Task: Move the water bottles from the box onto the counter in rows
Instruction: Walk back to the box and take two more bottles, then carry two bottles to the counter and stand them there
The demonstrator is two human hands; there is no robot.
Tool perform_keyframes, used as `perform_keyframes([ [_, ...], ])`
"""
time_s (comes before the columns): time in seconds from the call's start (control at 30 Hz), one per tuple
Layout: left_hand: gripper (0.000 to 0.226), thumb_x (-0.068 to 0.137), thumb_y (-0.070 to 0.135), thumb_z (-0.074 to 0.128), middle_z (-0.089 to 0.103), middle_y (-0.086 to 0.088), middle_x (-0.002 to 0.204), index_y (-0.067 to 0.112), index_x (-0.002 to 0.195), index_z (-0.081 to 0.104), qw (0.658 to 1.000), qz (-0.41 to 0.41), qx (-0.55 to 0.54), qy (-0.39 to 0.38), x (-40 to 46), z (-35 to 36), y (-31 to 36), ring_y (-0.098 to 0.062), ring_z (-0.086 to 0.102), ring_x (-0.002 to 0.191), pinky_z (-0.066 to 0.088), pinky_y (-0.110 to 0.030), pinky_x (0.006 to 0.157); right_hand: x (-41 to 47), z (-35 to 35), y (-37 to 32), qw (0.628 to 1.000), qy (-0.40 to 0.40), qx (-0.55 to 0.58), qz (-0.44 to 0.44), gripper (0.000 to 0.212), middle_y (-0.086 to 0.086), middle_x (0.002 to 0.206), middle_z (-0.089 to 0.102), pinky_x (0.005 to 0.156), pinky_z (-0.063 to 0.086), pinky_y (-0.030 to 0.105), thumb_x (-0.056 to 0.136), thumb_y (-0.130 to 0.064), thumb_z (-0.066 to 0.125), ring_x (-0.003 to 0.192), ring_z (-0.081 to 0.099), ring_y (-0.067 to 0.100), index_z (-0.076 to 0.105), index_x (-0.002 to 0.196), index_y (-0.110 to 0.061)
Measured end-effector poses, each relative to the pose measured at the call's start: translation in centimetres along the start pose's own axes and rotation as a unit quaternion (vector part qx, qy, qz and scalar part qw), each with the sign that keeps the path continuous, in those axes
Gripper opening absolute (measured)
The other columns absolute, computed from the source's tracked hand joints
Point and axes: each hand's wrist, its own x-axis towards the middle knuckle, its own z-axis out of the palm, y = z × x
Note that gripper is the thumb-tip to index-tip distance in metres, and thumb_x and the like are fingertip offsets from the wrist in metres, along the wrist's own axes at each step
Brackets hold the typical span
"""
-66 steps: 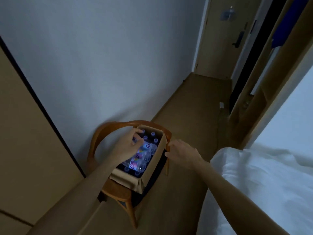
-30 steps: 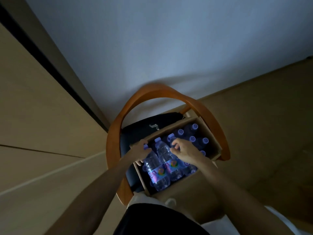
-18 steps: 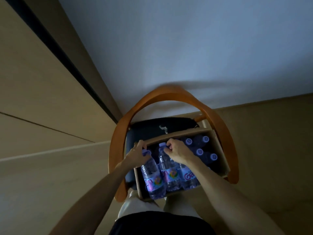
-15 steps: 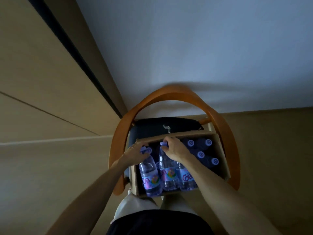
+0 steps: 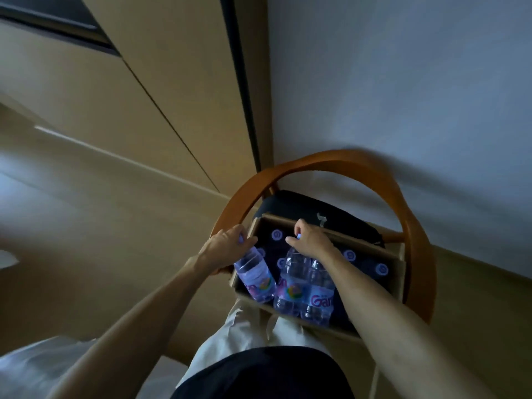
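Head view showed both bottles risen since half a second before: the left hand gripped one clear ribbed bottle by its neck, tilted over the cardboard box rim. The right hand pinched the cap of two more bottles, so lifting-out had begun.

Bare forearms, no sleeves in view; dark top over pale trousers (creased).

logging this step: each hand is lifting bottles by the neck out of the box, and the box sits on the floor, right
Not quite. In the head view the box sits on the chair, on its dark seat, not on the floor. The rest holds: the left hand and right hand each grip bottles by the neck.
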Motion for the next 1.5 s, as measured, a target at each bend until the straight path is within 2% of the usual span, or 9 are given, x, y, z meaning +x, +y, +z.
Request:
perform_keyframes([
  [0.23,0.029,0.093,0.055,0.044,0.062,0.001,0.091,0.027,0.091,0.048,0.999,-0.009,0.032,-0.013,-2.6,-0.1,-1.4,-0.022,0.06,0.077,0.047,-0.031,0.066,-1.0,-1.7,-1.1,0.992,-0.046,-0.103,-0.046,0.02,-0.003,0.074,0.053,0.055,0.033,0.03,0.089,-0.035,0.045,0.073,0.054,0.023,0.05,0.075,-0.021],
  [0.37,0.024,0.093,0.044,0.045,0.068,-0.006,0.091,0.022,0.089,0.055,0.999,-0.017,-0.005,0.037,-4.3,-1.3,-2.5,-0.028,0.064,0.081,0.047,-0.032,0.067,-1.3,-3.1,-3.4,0.988,-0.06,-0.114,-0.08,0.024,-0.003,0.068,0.051,0.047,0.029,0.027,0.086,-0.035,0.046,0.057,0.045,0.012,0.044,0.066,-0.022],
  [0.57,0.021,0.091,0.034,0.051,0.068,-0.009,0.082,0.016,0.085,0.058,0.986,-0.04,-0.061,0.149,-6.0,-7.9,-6.8,-0.034,0.063,0.081,0.046,-0.033,0.065,0.3,-4.7,-11.0,0.981,-0.038,-0.119,-0.146,0.024,0.002,0.075,0.06,0.057,0.04,0.031,0.085,-0.033,0.046,0.071,0.055,0.022,0.05,0.07,-0.015],
  [0.73,0.018,0.091,0.032,0.055,0.069,-0.012,0.084,0.014,0.091,0.059,0.961,-0.048,-0.054,0.266,-8.0,-15.0,-12.5,-0.041,0.062,0.084,0.05,-0.037,0.067,0.9,-4.5,-23.0,0.956,-0.011,-0.155,-0.247,0.023,-0.002,0.067,0.062,0.063,0.049,0.034,0.076,-0.039,0.044,0.068,0.059,0.023,0.05,0.064,-0.02],
  [0.87,0.015,0.091,0.032,0.054,0.061,-0.001,0.068,0.018,0.086,0.056,0.942,-0.046,-0.077,0.324,-10.7,-22.4,-18.6,-0.037,0.059,0.071,0.047,-0.032,0.061,0.5,-3.2,-34.2,0.928,0.014,-0.185,-0.323,0.021,-0.001,0.067,0.064,0.056,0.039,0.026,0.079,-0.032,0.047,0.066,0.057,0.021,0.048,0.061,-0.023],
  [1.13,0.029,0.095,0.044,0.048,0.075,-0.001,0.086,0.023,0.092,0.068,0.899,-0.032,-0.02,0.436,-16.2,-38.7,-31.8,-0.017,0.063,0.064,0.042,-0.021,0.056,-1.1,-0.2,-57.7,0.883,0.074,-0.173,-0.43,0.023,-0.003,0.065,0.06,0.055,0.036,0.026,0.085,-0.034,0.047,0.065,0.055,0.02,0.046,0.064,-0.025],
  [1.3,0.037,0.096,0.041,0.049,0.059,0.003,0.059,0.018,0.069,0.06,0.868,-0.056,0.005,0.494,-18.9,-47.5,-39.3,-0.015,0.058,0.053,0.051,-0.028,0.056,-1.1,2.4,-70.4,0.86,0.125,-0.124,-0.478,0.022,-0.001,0.068,0.06,0.06,0.035,0.026,0.087,-0.034,0.048,0.073,0.057,0.026,0.05,0.069,-0.021],
  [1.4,0.038,0.096,0.03,0.054,0.043,0.019,0.048,0.027,0.058,0.049,0.831,-0.053,-0.006,0.554,-20.1,-51.8,-43.2,0.0,0.053,0.042,0.036,-0.009,0.044,-0.6,3.7,-77.3,0.841,0.155,-0.092,-0.51,0.025,0.006,0.069,0.063,0.061,0.039,0.029,0.089,-0.035,0.05,0.073,0.057,0.03,0.052,0.072,-0.016],
  [1.5,0.035,0.097,0.034,0.051,0.059,0.005,0.056,0.016,0.069,0.061,0.821,-0.103,-0.007,0.562,-20.9,-55.9,-47.1,-0.003,0.053,0.046,0.035,-0.012,0.045,0.2,5.1,-83.8,0.823,0.164,-0.07,-0.539,0.028,0.005,0.067,0.062,0.061,0.039,0.028,0.088,-0.037,0.051,0.069,0.057,0.029,0.049,0.069,-0.018],
])
